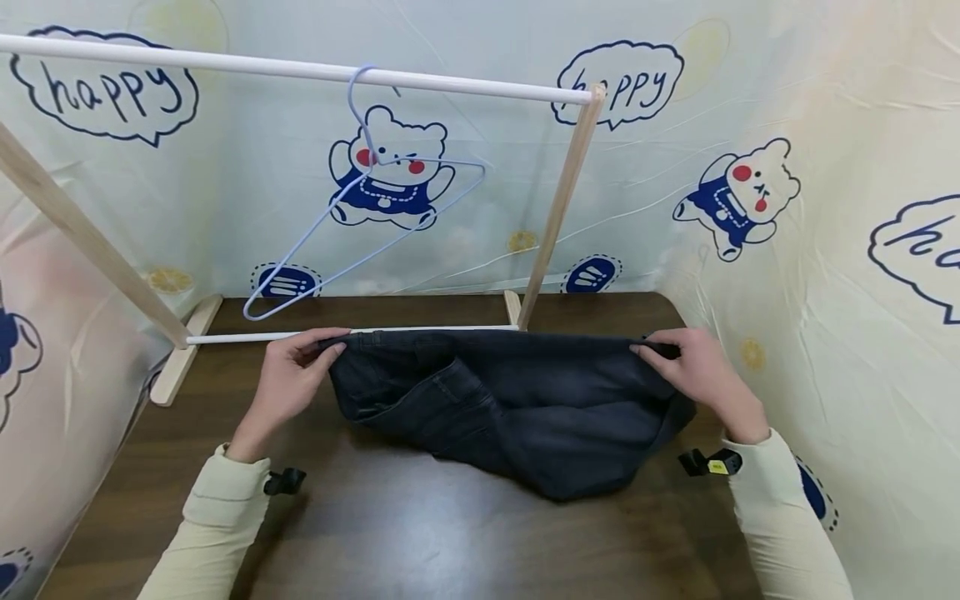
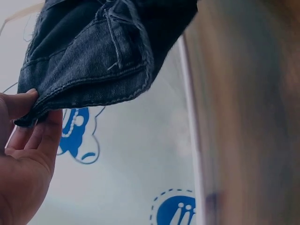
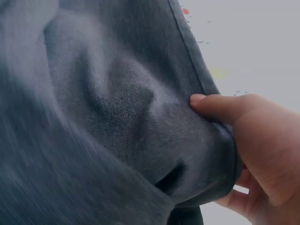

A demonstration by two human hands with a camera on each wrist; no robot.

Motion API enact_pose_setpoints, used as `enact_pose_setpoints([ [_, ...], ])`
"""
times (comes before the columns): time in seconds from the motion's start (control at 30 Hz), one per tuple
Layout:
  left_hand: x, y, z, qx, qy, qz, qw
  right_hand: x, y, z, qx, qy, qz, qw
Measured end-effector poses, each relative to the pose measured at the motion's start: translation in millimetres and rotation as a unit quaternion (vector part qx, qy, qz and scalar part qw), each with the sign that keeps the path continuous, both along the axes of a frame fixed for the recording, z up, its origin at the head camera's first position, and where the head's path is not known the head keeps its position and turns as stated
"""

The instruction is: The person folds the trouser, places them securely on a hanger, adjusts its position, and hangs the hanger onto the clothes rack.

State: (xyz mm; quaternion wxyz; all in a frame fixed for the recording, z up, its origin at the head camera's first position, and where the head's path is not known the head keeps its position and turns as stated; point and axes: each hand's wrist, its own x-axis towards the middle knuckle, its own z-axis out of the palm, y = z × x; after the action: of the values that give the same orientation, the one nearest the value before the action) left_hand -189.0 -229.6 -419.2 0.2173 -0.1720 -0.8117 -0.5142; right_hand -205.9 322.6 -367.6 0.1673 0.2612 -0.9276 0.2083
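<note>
Beyond the worktop (image 1: 375, 542), I am noting a patterned sheet (image 1: 517, 150) covering the walls with bears and "happy" bubbles. Before it, a rack is standing: two wooden posts (image 1: 562, 204) are carrying an upper rod (image 1: 465, 81) and a lower rod (image 1: 247, 337). One lavender hanger (image 1: 375, 253) is hooking over the upper rod and hanging at a slant, facing the near side. The lower rod is running directly behind the garment's top edge.

I am finding the dark garment (image 1: 517, 408) stretching between both hands, in front of the rack and over the worktop's far half. Its cloth is showing blue-black denim texture, raised seams and a stitched, pocket-like opening towards the left; its lower edge is sagging in uneven folds.

At its left upper corner the left hand (image 1: 288, 379) is pinching the cloth between thumb and fingers; at the opposite corner the right hand (image 1: 701, 371) is gripping likewise, thumb on the near face.

The garment is concealing part of the lower rod. The frame edge is cutting off the upper rod's left end. In the right wrist view, the nearest cloth is blurring, and I am not distinguishing its layers.
</note>
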Motion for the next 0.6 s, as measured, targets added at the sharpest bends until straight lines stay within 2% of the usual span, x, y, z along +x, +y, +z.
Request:
enact_pose_setpoints([
  [0.2,16.1,0.6,30.3,0.011,0.031,0.022,0.9992,7.8,-3.1,24.5,-0.047,0.081,0.033,0.9950],
  [0.27,19.8,-2.2,36.8,0.015,0.038,0.036,0.9985,9.6,-6.2,29.0,-0.057,0.097,0.045,0.9926],
  [0.33,22.0,-6.6,39.8,0.018,0.042,0.053,0.9976,11.6,-10.0,29.5,-0.058,0.095,0.055,0.9922],
  [0.4,22.8,-12.5,39.6,0.019,0.045,0.071,0.9963,13.6,-14.2,25.3,-0.050,0.060,0.066,0.9947],
  [0.47,21.3,-20.5,34.2,0.017,0.044,0.088,0.9950,15.2,-17.6,17.6,-0.035,0.007,0.073,0.9967],
  [0.53,18.0,-30.4,24.0,0.011,0.033,0.104,0.9939,15.7,-19.1,7.8,-0.021,-0.050,0.076,0.9957],
  [0.6,14.1,-39.8,11.8,0.010,0.015,0.115,0.9932,14.5,-18.2,-1.6,-0.006,-0.089,0.075,0.9932],
])
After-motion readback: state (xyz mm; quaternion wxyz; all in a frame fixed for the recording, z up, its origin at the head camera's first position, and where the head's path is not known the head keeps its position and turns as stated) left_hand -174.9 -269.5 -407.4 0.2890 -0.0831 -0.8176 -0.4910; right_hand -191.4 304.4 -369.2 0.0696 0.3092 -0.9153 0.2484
